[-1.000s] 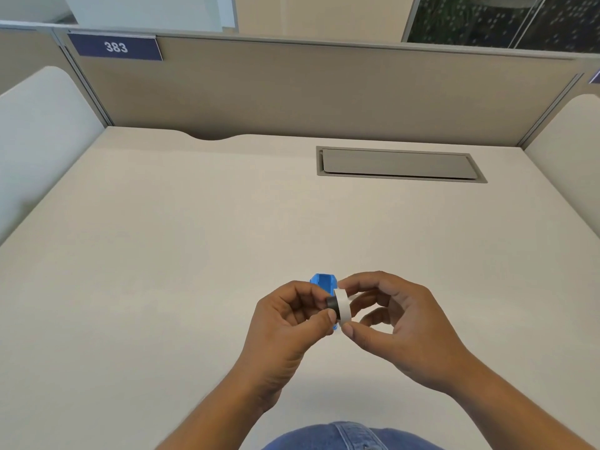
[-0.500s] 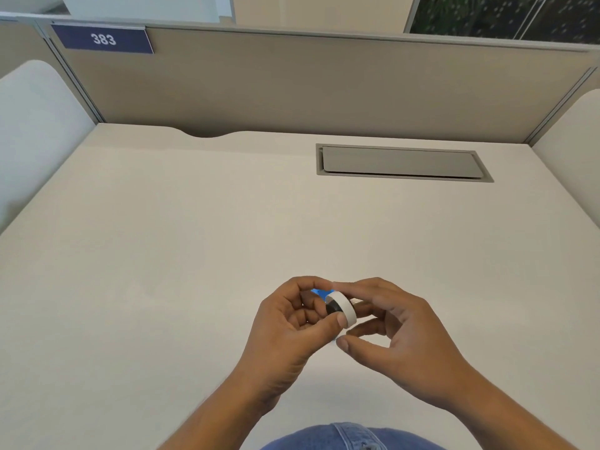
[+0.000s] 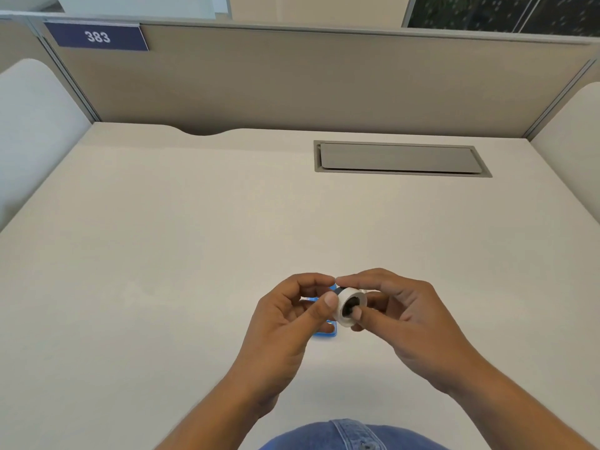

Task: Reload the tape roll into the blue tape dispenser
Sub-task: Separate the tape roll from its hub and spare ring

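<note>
The white tape roll [image 3: 344, 298] with a black core is held just above the desk, its open side facing me. My right hand [image 3: 412, 323] pinches it, index finger over the top and thumb at the core. My left hand [image 3: 285, 323] curls around the blue tape dispenser [image 3: 324, 333], with its thumb pressed on the roll's left rim. Only small blue patches of the dispenser show between and below my left fingers. Both index fingertips meet above the roll.
The beige desk [image 3: 162, 254] has a grey cable hatch [image 3: 399, 157] set in at the back right. Partition walls close the back and both sides, with a blue "383" sign [image 3: 97, 36] at top left. My denim-clad lap [image 3: 350, 436] is at the bottom edge.
The roll has turned so its black core now faces me. My right thumb has moved onto the core. More blue of the dispenser shows below my left fingers.
</note>
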The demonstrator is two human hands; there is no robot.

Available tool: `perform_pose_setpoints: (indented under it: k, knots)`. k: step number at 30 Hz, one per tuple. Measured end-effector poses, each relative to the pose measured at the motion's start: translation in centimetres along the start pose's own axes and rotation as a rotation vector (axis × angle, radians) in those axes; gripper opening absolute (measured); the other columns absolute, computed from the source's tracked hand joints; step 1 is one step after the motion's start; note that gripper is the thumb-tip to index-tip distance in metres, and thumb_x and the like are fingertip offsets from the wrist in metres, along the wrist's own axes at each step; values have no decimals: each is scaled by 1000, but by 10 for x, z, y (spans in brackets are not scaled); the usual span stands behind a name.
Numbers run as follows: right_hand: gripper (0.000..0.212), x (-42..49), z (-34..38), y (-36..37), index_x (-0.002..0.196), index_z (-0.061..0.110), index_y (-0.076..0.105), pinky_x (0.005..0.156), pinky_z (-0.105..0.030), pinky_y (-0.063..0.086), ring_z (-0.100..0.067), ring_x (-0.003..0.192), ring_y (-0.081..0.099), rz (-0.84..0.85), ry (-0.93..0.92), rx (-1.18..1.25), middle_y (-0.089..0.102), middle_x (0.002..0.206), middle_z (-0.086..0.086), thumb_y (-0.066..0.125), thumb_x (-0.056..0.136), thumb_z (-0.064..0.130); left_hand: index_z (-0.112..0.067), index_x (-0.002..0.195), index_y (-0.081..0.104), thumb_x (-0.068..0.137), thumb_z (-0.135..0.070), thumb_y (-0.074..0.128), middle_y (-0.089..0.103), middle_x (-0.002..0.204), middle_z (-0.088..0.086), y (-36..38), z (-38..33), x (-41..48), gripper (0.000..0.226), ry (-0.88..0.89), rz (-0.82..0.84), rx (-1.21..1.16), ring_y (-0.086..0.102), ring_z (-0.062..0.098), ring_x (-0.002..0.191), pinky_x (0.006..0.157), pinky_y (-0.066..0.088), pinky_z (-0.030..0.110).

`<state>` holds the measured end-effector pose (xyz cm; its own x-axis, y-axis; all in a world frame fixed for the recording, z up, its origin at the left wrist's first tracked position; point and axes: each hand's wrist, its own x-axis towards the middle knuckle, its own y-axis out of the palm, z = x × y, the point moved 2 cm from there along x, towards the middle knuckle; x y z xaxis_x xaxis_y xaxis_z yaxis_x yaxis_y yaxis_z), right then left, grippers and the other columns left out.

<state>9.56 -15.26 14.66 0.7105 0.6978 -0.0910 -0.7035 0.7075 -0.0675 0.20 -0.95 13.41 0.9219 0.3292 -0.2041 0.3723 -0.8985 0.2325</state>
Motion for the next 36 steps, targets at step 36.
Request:
perform_pose_setpoints:
  k: [36]
  knots:
    - [43, 37, -104, -80, 107, 24, 68, 72, -18, 43, -12, 92, 63, -259, 196, -738, 66, 104, 3, 78, 69, 7, -23, 91, 75, 67, -20, 81, 77, 105, 6, -10, 6, 12, 25, 16, -41, -86, 74, 28, 92, 72, 57, 24]
